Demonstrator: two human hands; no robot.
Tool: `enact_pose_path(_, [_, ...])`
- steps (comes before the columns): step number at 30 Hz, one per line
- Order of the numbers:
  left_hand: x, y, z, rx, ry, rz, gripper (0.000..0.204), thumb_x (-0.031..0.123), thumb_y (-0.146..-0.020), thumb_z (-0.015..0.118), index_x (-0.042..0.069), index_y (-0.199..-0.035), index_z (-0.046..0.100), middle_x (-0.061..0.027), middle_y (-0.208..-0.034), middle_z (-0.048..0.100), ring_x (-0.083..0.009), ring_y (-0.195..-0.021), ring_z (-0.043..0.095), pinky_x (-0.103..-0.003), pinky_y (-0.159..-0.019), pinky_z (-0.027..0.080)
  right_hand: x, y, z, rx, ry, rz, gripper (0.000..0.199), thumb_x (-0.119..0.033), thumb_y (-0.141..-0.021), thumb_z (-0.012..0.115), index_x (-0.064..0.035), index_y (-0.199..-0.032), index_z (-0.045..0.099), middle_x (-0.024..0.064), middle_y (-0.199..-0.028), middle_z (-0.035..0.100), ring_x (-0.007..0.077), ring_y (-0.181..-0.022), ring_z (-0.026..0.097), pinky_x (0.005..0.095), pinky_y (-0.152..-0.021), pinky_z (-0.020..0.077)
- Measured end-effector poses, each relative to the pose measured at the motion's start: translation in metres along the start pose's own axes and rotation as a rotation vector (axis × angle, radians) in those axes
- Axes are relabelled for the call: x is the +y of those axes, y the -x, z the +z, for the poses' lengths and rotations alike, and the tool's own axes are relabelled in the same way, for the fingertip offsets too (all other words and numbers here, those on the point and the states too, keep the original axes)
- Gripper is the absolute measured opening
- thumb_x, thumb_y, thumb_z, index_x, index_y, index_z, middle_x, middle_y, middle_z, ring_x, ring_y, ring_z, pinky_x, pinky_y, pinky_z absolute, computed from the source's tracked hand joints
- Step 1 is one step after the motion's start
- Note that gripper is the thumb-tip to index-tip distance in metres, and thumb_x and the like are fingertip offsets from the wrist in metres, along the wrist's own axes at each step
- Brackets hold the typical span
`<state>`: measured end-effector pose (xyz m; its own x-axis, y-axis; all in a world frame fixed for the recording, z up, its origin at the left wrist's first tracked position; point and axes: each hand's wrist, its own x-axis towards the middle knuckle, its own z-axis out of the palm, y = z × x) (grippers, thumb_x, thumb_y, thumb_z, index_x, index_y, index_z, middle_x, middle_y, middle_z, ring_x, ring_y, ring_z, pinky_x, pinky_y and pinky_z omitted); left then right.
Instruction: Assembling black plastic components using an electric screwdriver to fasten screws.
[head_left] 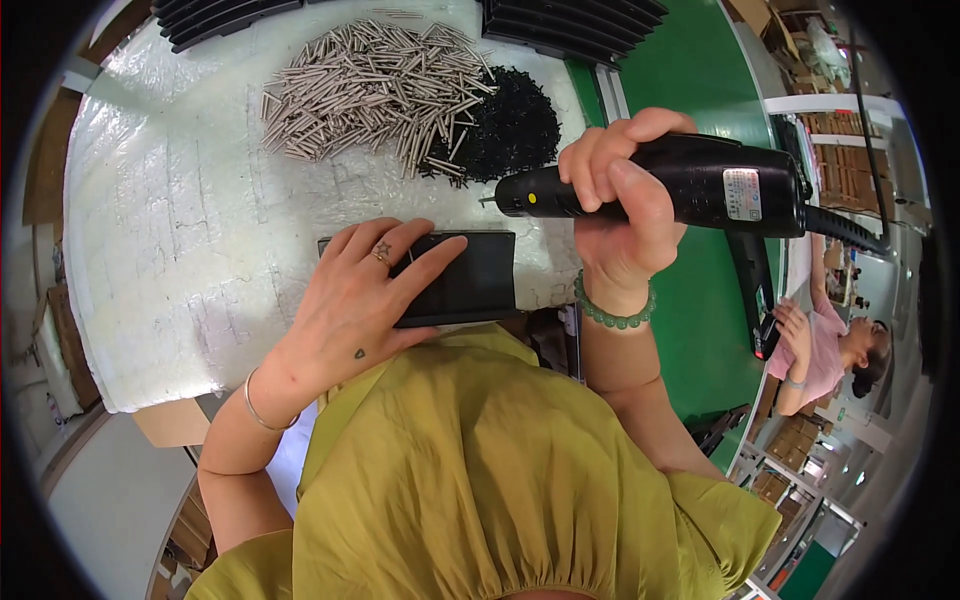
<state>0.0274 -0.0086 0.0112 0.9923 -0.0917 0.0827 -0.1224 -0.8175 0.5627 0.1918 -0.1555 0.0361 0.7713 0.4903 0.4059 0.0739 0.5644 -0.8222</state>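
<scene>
the left hand (365, 290) lies flat with fingers spread on a black panel (470, 275) at the near edge of the white table (170, 250). the right hand (620, 200) grips a black driver (700, 185), its tip just above the panel's far edge. farther off lie a pile of metal pins (375, 90) and a heap of black screws (510, 130), touching.

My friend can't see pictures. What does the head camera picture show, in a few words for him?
A person's right hand grips a black electric screwdriver, its tip pointing left, while the left hand presses flat on a black rectangular part on a white padded table. Farther back lie a pile of silver metal pins and a heap of small black screws.
</scene>
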Motion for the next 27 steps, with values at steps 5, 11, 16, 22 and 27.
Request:
enact_pose_path(5, [-0.004, -0.010, -0.003, 0.241, 0.196, -0.020, 0.055, 0.023, -0.062, 0.080, 0.009, -0.111, 0.060, -0.0105, -0.112, 0.056, -0.0304, -0.102, 0.049, -0.040, -0.086, 0.042, -0.021, 0.006, 0.009, -0.026, -0.064, -0.039, 0.028, -0.002, -0.075, 0.054, -0.0042, -0.101, 0.044, 0.0026, -0.063, 0.045, 0.0130, -0.050, 0.043, 0.0324, -0.055, 0.0416])
enact_pose_path(11, [-0.010, -0.046, 0.008, 0.427, 0.379, 0.065, 0.025, 0.007, -0.064, 0.078, 0.006, -0.088, 0.069, -0.0046, -0.085, 0.065, -0.0228, -0.090, 0.055, -0.032, -0.075, 0.046, -0.057, 0.011, 0.016, -0.195, -0.147, -0.151, 0.031, -0.008, -0.078, 0.053, -0.0092, -0.107, 0.043, -0.0008, -0.062, 0.045, 0.0119, -0.052, 0.044, 0.0304, -0.060, 0.0389])
enact_pose_path(16, [-0.009, -0.045, 0.002, 0.472, 0.308, 0.154, 0.020, 0.005, -0.064, 0.077, 0.007, -0.082, 0.068, -0.0030, -0.082, 0.063, -0.0233, -0.089, 0.054, -0.033, -0.072, 0.046, -0.065, 0.010, 0.024, -0.206, -0.175, -0.158, 0.026, -0.009, -0.073, 0.054, -0.0095, -0.096, 0.043, -0.0057, -0.059, 0.044, 0.0059, -0.051, 0.043, 0.0236, -0.059, 0.0367])
enact_pose_path(22, [-0.002, -0.038, 0.000, 0.510, 0.252, 0.182, 0.018, 0.001, -0.064, 0.075, 0.006, -0.080, 0.066, -0.0029, -0.082, 0.061, -0.0255, -0.089, 0.053, -0.034, -0.070, 0.045, -0.066, 0.011, 0.017, -0.296, -0.150, -0.154, 0.028, -0.009, -0.076, 0.057, -0.0105, -0.100, 0.042, -0.0044, -0.060, 0.047, 0.0082, -0.051, 0.046, 0.0253, -0.059, 0.0388])
enact_pose_path(27, [-0.001, -0.035, 0.002, 0.513, 0.248, 0.175, 0.018, 0.000, -0.064, 0.074, 0.005, -0.080, 0.066, -0.0032, -0.082, 0.059, -0.0257, -0.089, 0.052, -0.034, -0.070, 0.045, -0.068, 0.012, 0.017, -0.323, -0.123, -0.146, 0.029, -0.009, -0.079, 0.059, -0.0116, -0.102, 0.042, -0.0030, -0.061, 0.049, 0.0109, -0.050, 0.048, 0.0277, -0.057, 0.0400])
